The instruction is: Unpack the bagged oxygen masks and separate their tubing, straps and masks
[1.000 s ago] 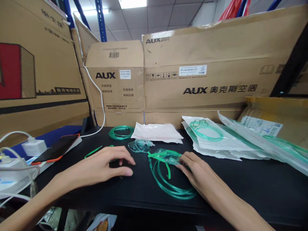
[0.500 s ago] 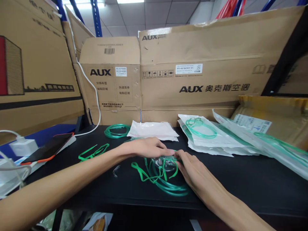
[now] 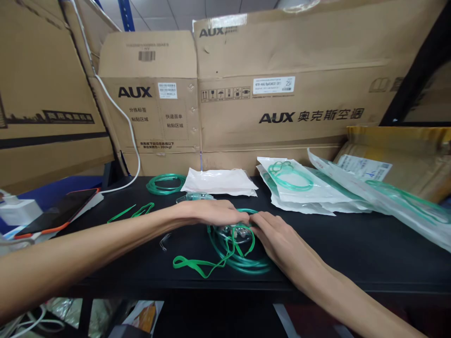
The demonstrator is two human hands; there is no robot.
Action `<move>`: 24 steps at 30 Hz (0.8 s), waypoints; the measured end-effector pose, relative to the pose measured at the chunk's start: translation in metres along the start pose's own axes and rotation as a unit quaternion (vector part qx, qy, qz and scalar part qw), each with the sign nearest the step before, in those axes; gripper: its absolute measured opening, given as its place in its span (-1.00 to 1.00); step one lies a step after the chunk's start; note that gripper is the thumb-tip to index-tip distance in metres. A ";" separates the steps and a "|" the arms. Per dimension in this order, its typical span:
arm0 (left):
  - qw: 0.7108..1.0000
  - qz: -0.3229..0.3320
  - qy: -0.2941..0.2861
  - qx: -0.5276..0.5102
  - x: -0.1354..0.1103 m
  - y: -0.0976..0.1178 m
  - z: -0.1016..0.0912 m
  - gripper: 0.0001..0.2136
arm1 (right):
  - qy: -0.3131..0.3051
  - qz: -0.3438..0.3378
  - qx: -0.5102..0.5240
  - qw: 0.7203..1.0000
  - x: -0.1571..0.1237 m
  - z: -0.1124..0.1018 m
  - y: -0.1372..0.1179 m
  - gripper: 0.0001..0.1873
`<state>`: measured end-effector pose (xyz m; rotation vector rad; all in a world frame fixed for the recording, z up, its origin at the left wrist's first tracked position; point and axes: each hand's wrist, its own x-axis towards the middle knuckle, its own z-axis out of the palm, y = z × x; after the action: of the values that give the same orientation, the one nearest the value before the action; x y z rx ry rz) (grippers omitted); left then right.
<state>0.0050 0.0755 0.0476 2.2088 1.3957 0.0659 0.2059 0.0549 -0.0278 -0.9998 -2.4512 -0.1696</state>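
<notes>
Cardboard boxes with AUX print wall off the back of our black table. Mask sits mid-table, on top of coiled green tubing, just on our side of the fingertips. Left hand reaches in from the left, palm down, over the mask's far edge; right hand comes in at its right, fingers bent. Fingertips meet or nearly meet above the mask's far right part. Fingers look curled on both, but we can't make out whether either grips anything: tips hidden. Neither hand is clearly nearer. Mask's long axis seems to run crosswise, left to right; part covered, so we can't be sure. Green strap trails from the mask toward us and left, its loop flat on the table. Second mask lies just behind our left wrist, loose strap further left. White pouch behind, more pouches to the right.
</notes>
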 end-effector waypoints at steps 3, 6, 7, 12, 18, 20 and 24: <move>0.998 0.027 -0.050 -0.007 0.000 0.005 0.001 -0.58 | -0.015 -0.003 0.029 0.999 -0.001 -0.003 0.003 -0.85; 0.997 0.053 -0.061 -0.001 -0.002 0.009 0.005 -0.60 | -0.055 -0.018 0.070 0.996 -0.005 -0.010 0.010 -0.81; 0.996 0.056 -0.065 -0.002 -0.002 0.010 0.006 -0.59 | -0.067 -0.024 0.082 0.994 -0.007 -0.012 0.013 -0.79; 0.997 0.042 -0.060 -0.014 -0.002 0.011 0.013 -0.55 | -0.080 -0.027 0.119 0.989 -0.015 -0.016 0.025 -0.73; 0.996 0.077 0.005 0.034 -0.014 0.005 0.020 -0.57 | -0.061 -0.033 0.138 0.988 -0.018 -0.009 0.030 -0.70; 0.985 0.115 0.068 0.108 -0.023 0.007 0.022 -0.60 | -0.058 -0.029 0.141 0.988 -0.019 -0.007 0.034 -0.70; 0.932 0.157 0.202 0.257 -0.046 0.010 0.017 -0.69 | -0.049 0.010 0.130 0.990 -0.024 -0.010 0.054 -0.66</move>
<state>-0.0032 0.0257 0.0478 2.9807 1.3563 0.3174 0.2615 0.0758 -0.0339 -0.9367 -2.4688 0.2057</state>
